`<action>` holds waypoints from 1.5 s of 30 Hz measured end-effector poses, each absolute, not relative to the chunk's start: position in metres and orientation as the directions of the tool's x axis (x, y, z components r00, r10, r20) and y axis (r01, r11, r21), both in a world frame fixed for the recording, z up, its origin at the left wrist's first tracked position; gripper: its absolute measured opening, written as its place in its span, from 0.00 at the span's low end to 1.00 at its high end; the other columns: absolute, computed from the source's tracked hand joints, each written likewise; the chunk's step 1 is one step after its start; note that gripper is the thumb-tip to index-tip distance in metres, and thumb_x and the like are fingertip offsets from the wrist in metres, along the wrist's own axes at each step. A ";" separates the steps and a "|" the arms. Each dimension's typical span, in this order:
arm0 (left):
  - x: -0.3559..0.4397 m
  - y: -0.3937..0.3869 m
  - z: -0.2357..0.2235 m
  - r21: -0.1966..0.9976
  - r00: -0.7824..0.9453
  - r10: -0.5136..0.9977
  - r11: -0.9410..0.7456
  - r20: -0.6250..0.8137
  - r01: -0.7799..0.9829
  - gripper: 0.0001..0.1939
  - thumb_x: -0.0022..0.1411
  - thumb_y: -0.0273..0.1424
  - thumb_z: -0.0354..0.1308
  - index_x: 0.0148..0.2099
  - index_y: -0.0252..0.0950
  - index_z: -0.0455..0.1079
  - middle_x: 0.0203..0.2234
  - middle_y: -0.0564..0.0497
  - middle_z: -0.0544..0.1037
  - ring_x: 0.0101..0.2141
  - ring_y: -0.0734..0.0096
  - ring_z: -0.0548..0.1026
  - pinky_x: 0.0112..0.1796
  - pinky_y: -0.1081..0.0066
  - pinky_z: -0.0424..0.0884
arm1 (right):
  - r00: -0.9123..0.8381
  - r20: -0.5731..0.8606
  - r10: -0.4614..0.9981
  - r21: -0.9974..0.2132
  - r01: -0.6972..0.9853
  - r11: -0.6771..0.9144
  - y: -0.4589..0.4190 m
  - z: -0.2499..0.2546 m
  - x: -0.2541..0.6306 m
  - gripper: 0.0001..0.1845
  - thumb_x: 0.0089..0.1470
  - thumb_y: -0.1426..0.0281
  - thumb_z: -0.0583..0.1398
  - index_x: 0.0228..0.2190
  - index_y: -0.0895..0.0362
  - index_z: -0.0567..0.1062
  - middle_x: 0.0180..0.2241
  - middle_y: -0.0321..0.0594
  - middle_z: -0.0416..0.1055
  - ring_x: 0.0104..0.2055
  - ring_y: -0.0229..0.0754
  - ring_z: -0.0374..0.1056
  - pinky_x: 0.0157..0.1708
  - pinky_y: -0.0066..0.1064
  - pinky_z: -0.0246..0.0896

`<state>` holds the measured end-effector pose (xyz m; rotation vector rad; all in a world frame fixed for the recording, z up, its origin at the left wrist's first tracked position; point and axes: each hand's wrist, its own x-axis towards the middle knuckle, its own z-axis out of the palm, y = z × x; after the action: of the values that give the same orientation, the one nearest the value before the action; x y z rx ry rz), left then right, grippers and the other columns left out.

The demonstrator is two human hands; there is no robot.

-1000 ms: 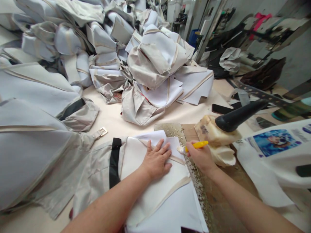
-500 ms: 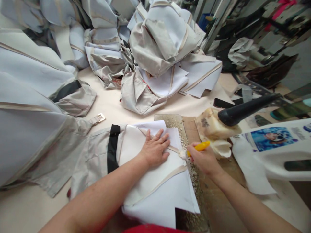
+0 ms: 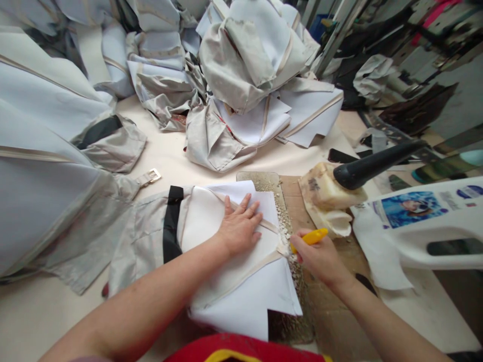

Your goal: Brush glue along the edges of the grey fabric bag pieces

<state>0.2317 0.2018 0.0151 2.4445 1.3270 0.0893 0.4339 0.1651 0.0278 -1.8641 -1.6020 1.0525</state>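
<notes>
My left hand (image 3: 240, 226) lies flat with fingers spread on a white fabric piece (image 3: 211, 266), which has beige strips along it and joins grey cloth with a black band (image 3: 172, 221). My right hand (image 3: 315, 256) grips a brush with a yellow handle (image 3: 311, 236). The brush's whitish tip touches the right edge of the fabric piece, where two beige strips come close together. Under that edge lies a board (image 3: 281, 201) crusted with dried glue-like lumps.
A yellowish block-shaped container with a black handle (image 3: 377, 166) stands right of the board. A cut white plastic jug (image 3: 422, 226) lies further right. Sewn grey-and-white pieces (image 3: 245, 65) are heaped at the back and left. A buckle (image 3: 154, 175) sits on the table.
The brush tip has moved slightly toward me along the fabric's right edge, and its handle has tilted a little. My left hand stays pressed on the piece. The whole view has shifted slightly.
</notes>
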 end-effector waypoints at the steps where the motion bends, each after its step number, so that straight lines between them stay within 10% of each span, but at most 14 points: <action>1: 0.233 0.194 0.025 0.363 0.583 0.804 -0.511 -0.121 0.779 0.24 0.60 0.43 0.49 0.57 0.42 0.61 0.61 0.49 0.55 0.62 0.51 0.42 0.52 0.34 0.24 | 0.034 -0.239 0.970 -0.763 0.611 -0.209 0.165 0.028 0.435 0.14 0.47 0.66 0.53 0.13 0.55 0.62 0.12 0.30 0.58 0.17 0.35 0.57 0.20 0.27 0.51; 7: 0.234 0.136 0.062 0.548 0.715 0.592 -0.481 -0.373 0.684 0.27 0.57 0.51 0.50 0.56 0.46 0.62 0.55 0.46 0.66 0.57 0.46 0.58 0.49 0.29 0.44 | 0.119 -0.090 0.989 -0.846 0.515 -0.139 0.210 0.013 0.421 0.13 0.49 0.66 0.53 0.17 0.57 0.67 0.14 0.32 0.64 0.19 0.36 0.62 0.22 0.26 0.55; 15: 0.248 0.115 0.032 0.470 0.648 0.645 -0.461 -0.406 0.753 0.30 0.56 0.49 0.51 0.58 0.41 0.61 0.61 0.42 0.54 0.61 0.46 0.45 0.48 0.26 0.31 | 0.064 -0.131 0.989 -0.794 0.591 -0.144 0.158 0.007 0.433 0.14 0.50 0.67 0.53 0.16 0.55 0.63 0.14 0.31 0.60 0.20 0.36 0.59 0.22 0.27 0.53; 45: 0.253 0.098 0.016 0.393 0.633 0.690 -0.505 -0.351 0.768 0.30 0.56 0.47 0.51 0.58 0.42 0.59 0.62 0.46 0.52 0.61 0.48 0.42 0.48 0.27 0.30 | -0.206 -0.077 0.975 -0.701 0.707 0.094 0.054 0.019 0.447 0.17 0.58 0.66 0.50 0.20 0.55 0.65 0.18 0.34 0.64 0.22 0.37 0.63 0.26 0.28 0.54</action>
<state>0.2532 0.0984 0.0158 2.3370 1.1402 -0.2014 0.4471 0.0542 0.0187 -1.6490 -1.9686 0.8826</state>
